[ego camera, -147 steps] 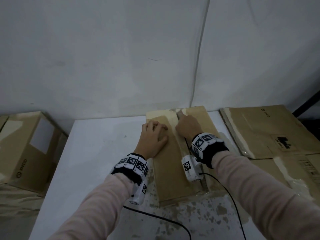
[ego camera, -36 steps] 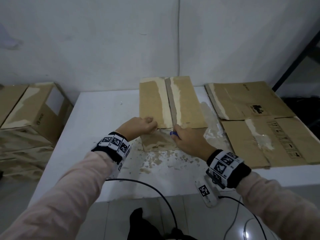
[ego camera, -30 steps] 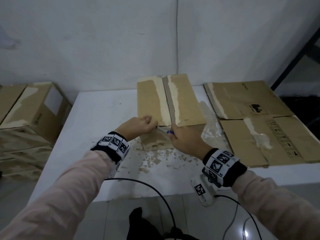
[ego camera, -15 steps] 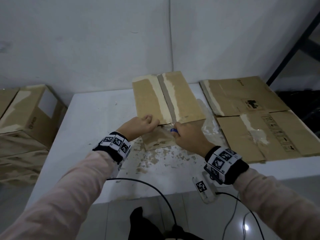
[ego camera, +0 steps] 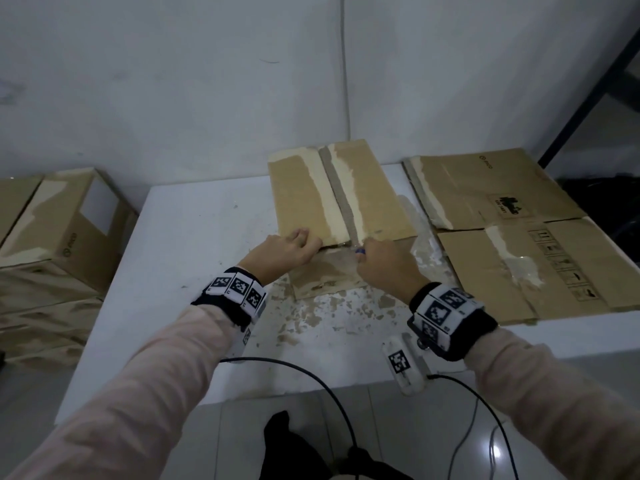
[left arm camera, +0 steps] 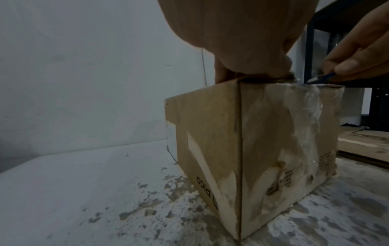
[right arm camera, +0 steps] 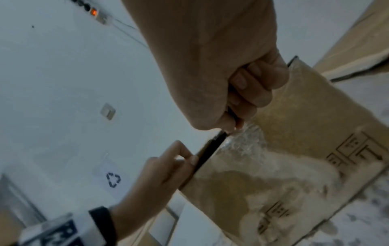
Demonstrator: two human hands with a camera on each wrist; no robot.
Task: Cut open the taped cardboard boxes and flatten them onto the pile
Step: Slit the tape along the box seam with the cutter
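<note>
From the head view, the box stands mid-desk, top seam already slit; the flattened pile lies beside it, and more taped boxes wait at left.

Left wrist: left hand grips the top edge; the cutter touches the end tape.

Right wrist: right hand is clenched on the cutter, whose blade is hidden. Flattening is likely next.

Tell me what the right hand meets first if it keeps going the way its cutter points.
Probably the left hand: the right hand's blue-handled cutter points along the brown cardboard box's near top edge towards it; depth unclear.

Right hand with cutter — moved from box far end to near edge.
</note>
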